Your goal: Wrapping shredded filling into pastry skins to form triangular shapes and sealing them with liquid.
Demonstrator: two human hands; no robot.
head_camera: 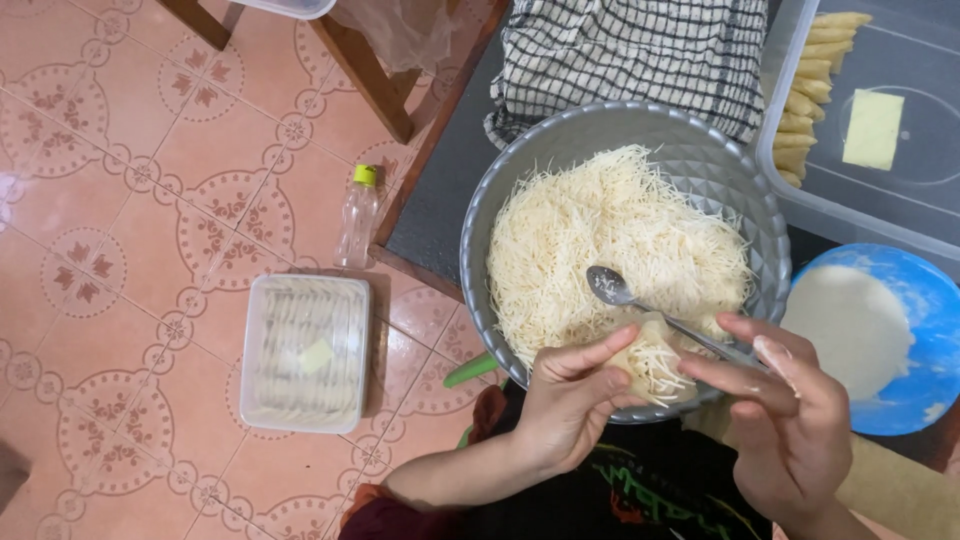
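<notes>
Held over the grey bowl's [480, 250] six-o'clock rim, catching spills: thin wrapper [650, 365] heaped with shredded cheese, left hand [570, 400] fingers pinching one edge, right hand [790, 410] fingers the other. Spoon [640, 303] resting inside, at the ready.

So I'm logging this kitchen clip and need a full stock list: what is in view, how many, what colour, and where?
Bowl: one, grey, centre, full of pale shredded filling.
Spoon: one, metal, lying in the bowl.
Wrapper: one, pale, filled, over the bowl's near rim.
Checked cloth: one, black and white, behind the bowl.
Clear tray: one, top right, holding yellow rolls.
Blue plate: one, right, with white batter.
Lidded box: one, clear, on the floor.
Bottle: one, clear, green cap, floor.
Left hand: holds the wrapper.
Right hand: at the wrapper's other edge.
</notes>
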